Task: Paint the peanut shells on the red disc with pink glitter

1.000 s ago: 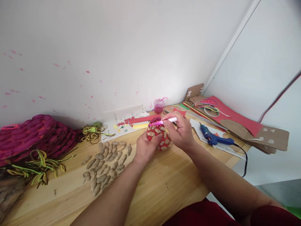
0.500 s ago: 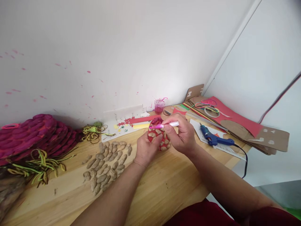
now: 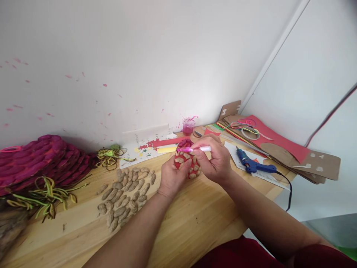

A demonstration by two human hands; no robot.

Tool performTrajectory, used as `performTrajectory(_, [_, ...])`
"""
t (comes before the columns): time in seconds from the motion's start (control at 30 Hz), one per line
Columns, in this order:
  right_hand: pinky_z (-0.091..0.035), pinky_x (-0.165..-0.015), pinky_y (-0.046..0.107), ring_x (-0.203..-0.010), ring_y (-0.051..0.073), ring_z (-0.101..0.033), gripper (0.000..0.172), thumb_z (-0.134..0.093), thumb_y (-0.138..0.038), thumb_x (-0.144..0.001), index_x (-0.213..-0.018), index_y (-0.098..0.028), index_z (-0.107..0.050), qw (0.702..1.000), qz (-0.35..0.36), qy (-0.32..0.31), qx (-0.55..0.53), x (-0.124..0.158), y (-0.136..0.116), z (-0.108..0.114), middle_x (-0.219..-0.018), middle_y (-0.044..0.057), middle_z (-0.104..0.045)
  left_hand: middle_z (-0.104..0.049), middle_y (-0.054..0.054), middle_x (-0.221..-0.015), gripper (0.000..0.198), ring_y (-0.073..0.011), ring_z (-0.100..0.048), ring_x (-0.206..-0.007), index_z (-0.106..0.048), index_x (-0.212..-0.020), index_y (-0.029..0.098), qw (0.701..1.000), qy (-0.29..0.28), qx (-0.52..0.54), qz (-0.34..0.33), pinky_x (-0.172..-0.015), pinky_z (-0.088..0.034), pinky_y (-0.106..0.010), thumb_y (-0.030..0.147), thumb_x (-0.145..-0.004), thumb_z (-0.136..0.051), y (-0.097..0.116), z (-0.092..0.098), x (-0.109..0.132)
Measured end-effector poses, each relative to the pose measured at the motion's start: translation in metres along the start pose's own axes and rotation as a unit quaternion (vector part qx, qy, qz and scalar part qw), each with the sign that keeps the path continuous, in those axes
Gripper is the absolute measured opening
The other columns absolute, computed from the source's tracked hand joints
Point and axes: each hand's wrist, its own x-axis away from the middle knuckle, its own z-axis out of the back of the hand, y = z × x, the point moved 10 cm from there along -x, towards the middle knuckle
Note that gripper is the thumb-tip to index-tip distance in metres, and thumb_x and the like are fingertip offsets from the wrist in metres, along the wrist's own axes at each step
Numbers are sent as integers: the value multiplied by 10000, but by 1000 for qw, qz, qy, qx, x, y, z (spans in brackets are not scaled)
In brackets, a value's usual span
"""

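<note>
While left hand [image 3: 171,178] fingers clasp 1 peanut-studded ball [image 3: 186,165], right hand [image 3: 219,163] fingers pinch 1 pen [image 3: 196,149], 1 glue gun [image 3: 252,164]

Your light wooden tabletop [image 3: 181,227] carries loose tan peanut shells [image 3: 125,197] at centre-left; stacked magenta woven mats [image 3: 41,160] far left; yellow-green cord tangles [image 3: 44,195] beside them; red card sheets [image 3: 279,139] far right.

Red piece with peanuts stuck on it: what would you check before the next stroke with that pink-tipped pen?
1. Left hand grips the red piece: ok.
2. Right hand pinches the pen: ok.
3. Pink tip meets the piece's top: ok.
4. Colour left on the tip: cannot tell.
5. Pink cup upright by the wall, apart from both hands: ok.
6. Glue gun lies on paper, apart from the right hand: ok.
</note>
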Motion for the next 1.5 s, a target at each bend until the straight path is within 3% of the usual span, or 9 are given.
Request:
performTrajectory(0.33, [-457, -806, 386, -828, 198, -643, 78, -610, -172, -954, -967, -240, -644, 999, 2, 37, 8, 0, 4, 8, -867, 14, -739, -784, -18, -782, 191, -194, -702, -720, -732, -881, 188, 1000, -3, -10, 8, -694, -532, -285, 361, -803, -713, -2, 1, 0])
performTrajectory(0.47, [-455, -811, 380, -822, 189, -648, 85, -603, -167, -954, -958, -238, -649, 1000, 0, 12, -7, -1, 3, 3, -869, 9, -743, -776, -13, -773, 178, -189, -687, -714, -722, -844, 190, 1000, 3, -14, -4, -697, -528, -283, 362, -802, -708, -1, 1, 0])
performTrajectory(0.97, [-441, -844, 394, -851, 203, -653, 78, -610, -175, -945, -942, -241, -650, 998, 27, 31, 37, -1, -5, 5, -849, 11, -749, -773, -8, -781, 191, -191, -695, -726, -726, -880, 195, 1000, 1, -28, -6, -695, -526, -281, 369, -807, -701, 1, 2, -1])
performTrajectory(1.5, [-462, -838, 396, -875, 208, -675, 66, -614, -197, -954, -959, -235, -667, 999, 30, -3, 28, 0, -7, -3, -855, 13, -757, -709, 13, -699, 136, -176, -643, -667, -653, -773, 206, 1000, 0, -22, -22, -658, -489, -270, 340, -794, -668, 4, 2, 0])
